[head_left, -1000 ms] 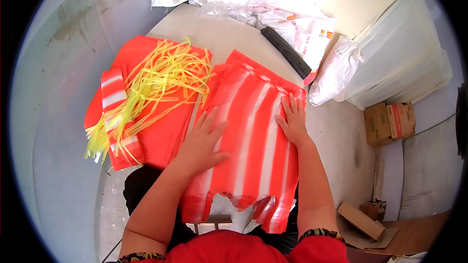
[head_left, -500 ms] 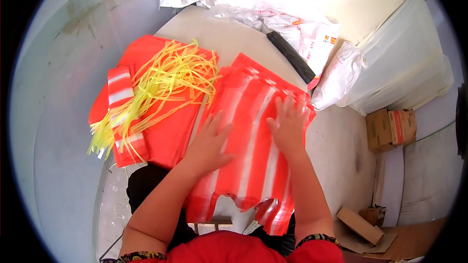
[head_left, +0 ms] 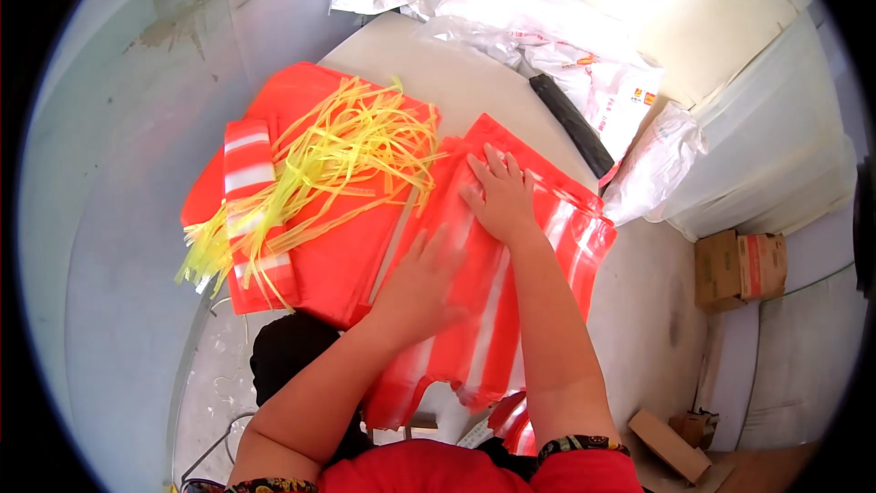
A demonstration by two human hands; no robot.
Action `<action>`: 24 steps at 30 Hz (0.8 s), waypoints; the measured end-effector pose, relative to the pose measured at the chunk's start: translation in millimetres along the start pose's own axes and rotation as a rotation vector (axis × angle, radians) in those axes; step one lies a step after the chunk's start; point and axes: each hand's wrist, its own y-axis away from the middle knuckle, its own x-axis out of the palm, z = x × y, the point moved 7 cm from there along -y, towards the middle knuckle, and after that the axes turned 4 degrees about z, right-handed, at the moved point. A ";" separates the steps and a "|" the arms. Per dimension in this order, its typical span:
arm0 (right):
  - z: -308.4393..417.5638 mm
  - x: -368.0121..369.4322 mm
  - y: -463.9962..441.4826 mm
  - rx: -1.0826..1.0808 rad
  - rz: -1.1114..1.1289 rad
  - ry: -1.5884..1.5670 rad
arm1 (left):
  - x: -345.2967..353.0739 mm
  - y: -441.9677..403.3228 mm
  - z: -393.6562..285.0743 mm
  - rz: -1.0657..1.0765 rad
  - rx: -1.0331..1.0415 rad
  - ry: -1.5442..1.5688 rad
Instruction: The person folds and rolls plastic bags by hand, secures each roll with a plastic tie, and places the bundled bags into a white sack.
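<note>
A stack of red-and-white striped plastic bags (head_left: 488, 329) lies in front of me, its cut-out handle end hanging toward my lap. My right hand (head_left: 504, 199) rests flat on the far part of the stack, fingers apart. Over the stack's left side is my left hand (head_left: 422, 288), blurred by motion, with its fingers stretched out and nothing in them. I cannot tell whether it touches the plastic. To the left, a pile of red plastic bags (head_left: 342, 265) carries a tangle of yellow strips (head_left: 351, 146) and a folded striped bundle (head_left: 248, 160).
Behind the stack, a black roll (head_left: 570, 123) lies against white printed sacks (head_left: 589, 82) on the pale tabletop (head_left: 388, 47). A cardboard box (head_left: 739, 267) stands at the right, and cardboard pieces (head_left: 671, 445) lie lower down.
My right hand has moved left and farther up the stack. My left hand has shifted slightly right and down. The whole view has shifted a little, moving the scene rightward.
</note>
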 end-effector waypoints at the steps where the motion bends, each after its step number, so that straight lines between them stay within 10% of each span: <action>1: -0.8 1.6 -5.2 0.029 0.045 -0.008 | -0.9 -0.2 -0.9 0.004 -0.004 -0.005; 7: -3.2 8.9 -22.4 0.178 0.236 -0.110 | -1.7 0.3 -2.6 -0.022 0.019 0.002; 16: 3.8 -38.2 49.5 -0.054 -0.086 0.134 | -1.2 1.4 -3.4 -0.008 0.020 0.004; 24: -94.1 -46.8 132.9 0.176 -0.103 0.206 | 1.2 2.0 0.9 0.008 0.023 0.036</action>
